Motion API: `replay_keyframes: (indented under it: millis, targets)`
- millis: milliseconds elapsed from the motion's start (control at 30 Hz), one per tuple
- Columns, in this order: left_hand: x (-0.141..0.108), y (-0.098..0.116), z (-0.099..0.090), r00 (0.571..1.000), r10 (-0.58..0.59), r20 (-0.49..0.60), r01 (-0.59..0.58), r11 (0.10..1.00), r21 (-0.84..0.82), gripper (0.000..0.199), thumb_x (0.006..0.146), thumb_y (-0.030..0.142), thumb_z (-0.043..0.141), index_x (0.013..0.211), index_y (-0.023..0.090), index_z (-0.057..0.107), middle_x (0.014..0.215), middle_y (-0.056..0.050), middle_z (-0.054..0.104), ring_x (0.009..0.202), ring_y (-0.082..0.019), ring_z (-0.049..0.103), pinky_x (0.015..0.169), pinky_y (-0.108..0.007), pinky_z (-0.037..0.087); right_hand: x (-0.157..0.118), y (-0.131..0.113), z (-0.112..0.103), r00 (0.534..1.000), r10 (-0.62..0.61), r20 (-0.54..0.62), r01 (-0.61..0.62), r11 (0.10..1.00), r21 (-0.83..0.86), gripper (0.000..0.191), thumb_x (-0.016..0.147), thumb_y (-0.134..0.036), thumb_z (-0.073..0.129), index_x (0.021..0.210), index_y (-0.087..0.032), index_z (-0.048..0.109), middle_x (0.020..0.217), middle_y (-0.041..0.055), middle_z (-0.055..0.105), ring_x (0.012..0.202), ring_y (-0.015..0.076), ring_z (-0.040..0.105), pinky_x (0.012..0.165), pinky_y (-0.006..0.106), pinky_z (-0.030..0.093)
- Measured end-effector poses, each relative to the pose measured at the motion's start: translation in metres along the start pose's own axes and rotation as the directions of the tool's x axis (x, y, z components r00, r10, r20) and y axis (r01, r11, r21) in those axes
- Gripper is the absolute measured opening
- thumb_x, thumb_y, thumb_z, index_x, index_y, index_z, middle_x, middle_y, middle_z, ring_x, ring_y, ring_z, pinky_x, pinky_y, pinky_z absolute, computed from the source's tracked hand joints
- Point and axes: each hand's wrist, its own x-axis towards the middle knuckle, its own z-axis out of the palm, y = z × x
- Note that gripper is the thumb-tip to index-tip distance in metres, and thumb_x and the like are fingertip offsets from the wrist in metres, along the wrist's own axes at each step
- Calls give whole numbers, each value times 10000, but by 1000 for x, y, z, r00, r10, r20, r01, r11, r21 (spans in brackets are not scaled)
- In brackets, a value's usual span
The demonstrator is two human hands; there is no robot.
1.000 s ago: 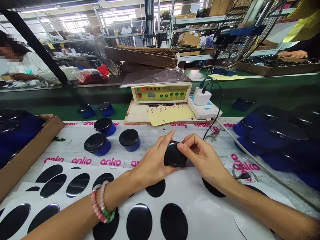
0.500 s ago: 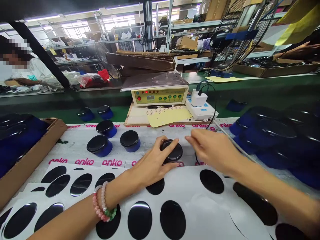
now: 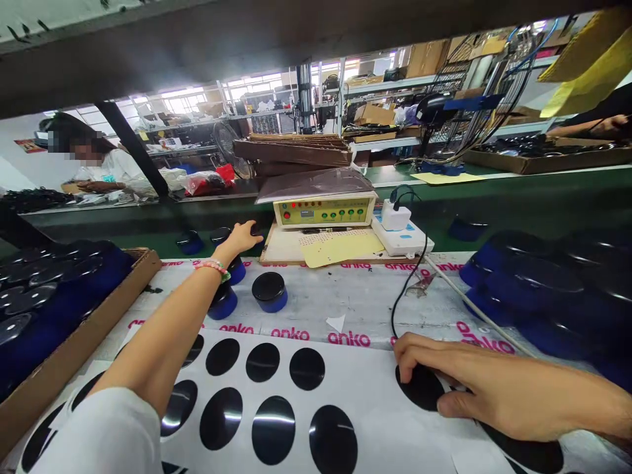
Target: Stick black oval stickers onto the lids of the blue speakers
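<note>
My left hand [image 3: 240, 238] reaches to the back left, its fingers around a dark-topped blue round piece [image 3: 257, 232] at the green surface. Most of that piece is hidden behind the fingers. At the right, my right hand [image 3: 469, 382] has its fingertips and thumb on a black oval sticker [image 3: 419, 387] on the white sheet [image 3: 385, 408]. Rows of black ovals [image 3: 273, 429] cover the sheet's left part. A blue piece with a black top [image 3: 269, 291] stands upright beyond the sheet, and others are partly behind my left forearm.
A cardboard box [image 3: 89, 316] of blue pieces stands at the left, and a pile of them [image 3: 523, 276] at the right. A control box [image 3: 326, 209], white power strip [image 3: 402, 237] and black cable lie behind. Another person [image 3: 116, 164] sits at the back left.
My left hand has moved to the back left with the black-topped piece from the middle. My right hand has come down onto an oval at the sheet's right. The view has tilted.
</note>
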Motion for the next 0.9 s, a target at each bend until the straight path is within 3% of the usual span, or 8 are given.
replay_keyframes:
  millis: [133, 267, 367, 533, 633, 733, 833, 900]
  targets:
    - [-27, 26, -16, 986, 38, 164, -59, 991, 123, 373, 888, 400, 542, 1117, 109, 582, 1071, -84, 597, 991, -231, 584, 925, -478, 441, 6, -3, -4, 1000, -13, 15, 13, 1000, -9, 421, 672, -52, 547, 984, -320, 632, 1014, -8, 638, 845, 212, 618, 683, 275, 447]
    - [-82, 53, -20, 910, 89, 406, -163, 975, 151, 503, 683, 311, 758, 1143, 177, 606, 995, -65, 628, 850, -267, 624, 806, -483, 502, 10, 1, -5, 996, -92, 14, 91, 995, 29, 449, 629, -23, 557, 968, -301, 655, 945, -15, 643, 783, 197, 598, 602, 247, 395]
    - [-133, 79, -2, 932, 121, 342, -177, 975, 137, 587, 735, 181, 672, 1293, 220, 495, 1221, -130, 516, 1021, -319, 564, 881, -529, 470, 15, 4, -7, 993, -104, 50, 103, 994, 29, 465, 629, -34, 573, 1010, -289, 656, 959, -5, 633, 769, 197, 580, 611, 255, 378]
    - [-197, 117, 39, 914, 303, 271, -223, 931, -290, 725, 742, 192, 652, 1371, 394, 353, 1206, -66, 394, 1117, -239, 473, 957, -416, 468, 19, -4, -7, 991, -107, 85, 111, 993, -33, 477, 625, -22, 561, 1019, -285, 619, 995, -3, 600, 880, 221, 574, 698, 279, 394]
    - [-204, 118, 46, 919, 227, 324, -99, 925, -367, 758, 762, 175, 633, 1391, 436, 300, 1188, -55, 349, 1138, -222, 452, 1001, -421, 431, 16, -11, -7, 987, -146, 69, 152, 984, -95, 400, 660, -26, 559, 968, -277, 601, 1003, -3, 576, 902, 211, 565, 727, 289, 407]
    - [-198, 113, 44, 909, 150, 388, 18, 917, -398, 772, 788, 231, 633, 1411, 455, 236, 1218, -46, 346, 1161, -220, 455, 1001, -418, 429, 4, -9, -15, 986, -164, -17, 160, 979, -124, 135, 777, -136, 587, 829, -257, 615, 880, 10, 596, 839, 203, 570, 716, 302, 419]
    - [-195, 112, 43, 910, 87, 405, 104, 898, -427, 894, 731, 293, 716, 1433, 392, 171, 1236, -49, 410, 1145, -225, 485, 984, -415, 446, -12, 0, -26, 975, -62, -216, 55, 998, -37, 184, 835, -331, 601, 676, -238, 612, 705, 22, 587, 666, 185, 537, 607, 313, 406]
    - [-196, 113, 43, 923, 74, 378, 111, 889, -445, 938, 664, 305, 777, 1410, 327, 208, 1219, -51, 456, 1135, -227, 498, 990, -411, 446, -16, 0, -27, 918, 11, -397, 41, 992, 122, 239, 795, -410, 648, 641, -232, 609, 648, 23, 555, 594, 170, 493, 542, 307, 379]
